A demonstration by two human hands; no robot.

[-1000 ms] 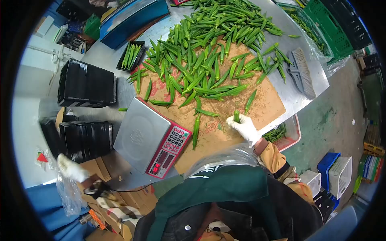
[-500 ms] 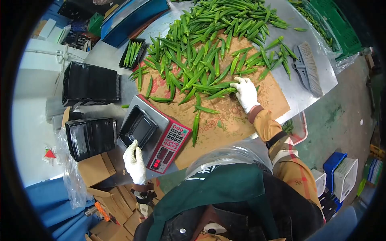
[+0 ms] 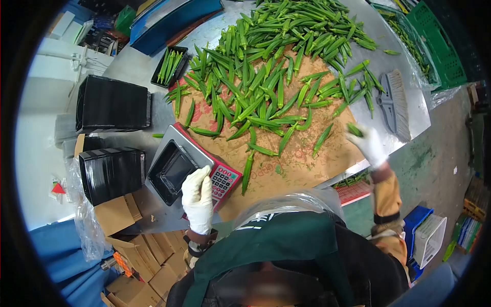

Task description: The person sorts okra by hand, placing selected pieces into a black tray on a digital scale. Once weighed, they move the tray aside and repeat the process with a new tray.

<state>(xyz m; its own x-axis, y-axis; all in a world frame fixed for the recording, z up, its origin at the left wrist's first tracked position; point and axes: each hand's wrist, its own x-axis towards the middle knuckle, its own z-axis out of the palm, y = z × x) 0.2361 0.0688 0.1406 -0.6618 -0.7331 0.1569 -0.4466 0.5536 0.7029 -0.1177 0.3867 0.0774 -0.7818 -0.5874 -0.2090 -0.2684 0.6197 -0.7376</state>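
My right hand [image 3: 369, 147], in a white glove, is closed on a green okra pod [image 3: 354, 129] at the cardboard's right edge. Over the right side of the scale [image 3: 223, 180] is my gloved left hand [image 3: 197, 202], fingers pressed together beside the black tray [image 3: 174, 171]; whether they pinch anything is hidden. That tray sits on the scale and holds nothing. A big heap of okra [image 3: 266, 77] covers the back of the cardboard sheet [image 3: 302, 169], with a few loose pods nearer me.
Two stacks of black trays [image 3: 113, 105] stand on the left. A smaller tray of okra [image 3: 170, 66] lies beyond the scale, near a blue bin [image 3: 174, 23]. At right are a brush head [image 3: 395, 105] and a green crate [image 3: 439, 48]. Cardboard boxes [image 3: 146, 250] lie below left.
My right hand has moved right and toward me from the heap, now with an okra pod. My left hand has shifted right from the tray's near corner to beside the keypad.
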